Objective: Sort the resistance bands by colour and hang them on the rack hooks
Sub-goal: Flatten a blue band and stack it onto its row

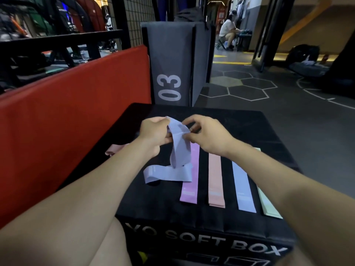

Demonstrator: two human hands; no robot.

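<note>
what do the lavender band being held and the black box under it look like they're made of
Lavender band: seemingly thin matte stretch fabric or soft rubber; it hangs limp and folds between the left hand and right hand. Black box: probably padded foam under dull vinyl-like cover; rounded edges, printed "SOFT BOX".

Foreground: black soft plyo box [226, 225], white lettering on its near side
Left: red padded mat [73, 112] standing on edge
Behind: grey foam box [172, 60] marked "03", black wire-mesh panel [137, 18] beside it
Floor: dark, with white hexagon markings [247, 92]
Background: a person [227, 32] crouching in the doorway
</note>
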